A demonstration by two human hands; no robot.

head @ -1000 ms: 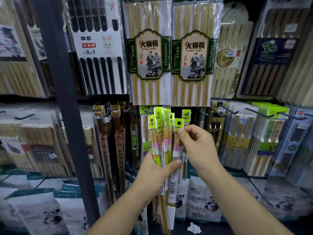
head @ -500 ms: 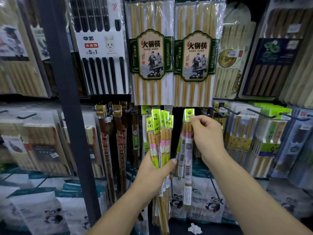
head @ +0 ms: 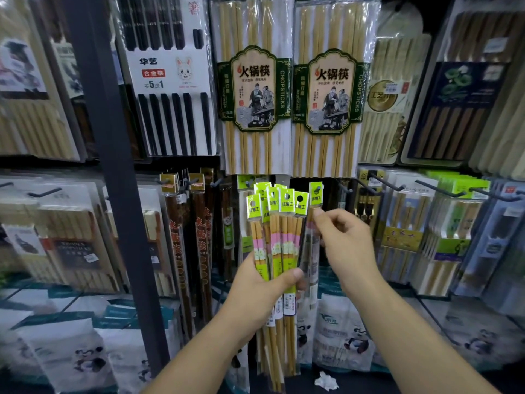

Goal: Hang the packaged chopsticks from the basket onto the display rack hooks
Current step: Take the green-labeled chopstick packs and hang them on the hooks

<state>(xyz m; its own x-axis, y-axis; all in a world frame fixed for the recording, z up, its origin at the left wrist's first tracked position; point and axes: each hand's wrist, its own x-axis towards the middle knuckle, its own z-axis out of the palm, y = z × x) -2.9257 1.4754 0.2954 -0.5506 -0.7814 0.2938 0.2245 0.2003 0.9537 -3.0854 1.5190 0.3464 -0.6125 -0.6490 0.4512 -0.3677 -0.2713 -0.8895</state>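
Chopstick packs (head: 279, 237) with green header cards are fanned in left hand (head: 255, 288). Fingers and thumb are curled round the bundle at mid-length, thumb across the front. Bundle is upright in front of the display rack (head: 113, 166) middle row, headers just below the two big hotpot packs (head: 254, 89). Right hand (head: 349, 245) pinches a single pack (head: 315, 193) just under its green header: thumb and forefinger clamped, other fingers loosely curled. Single pack sits just beside the bundle's right edge, blurred; cannot tell if it's on a hook. Black hooks (head: 382, 182) stick out further right. Crumpled paper scrap (head: 326, 381) lies below.
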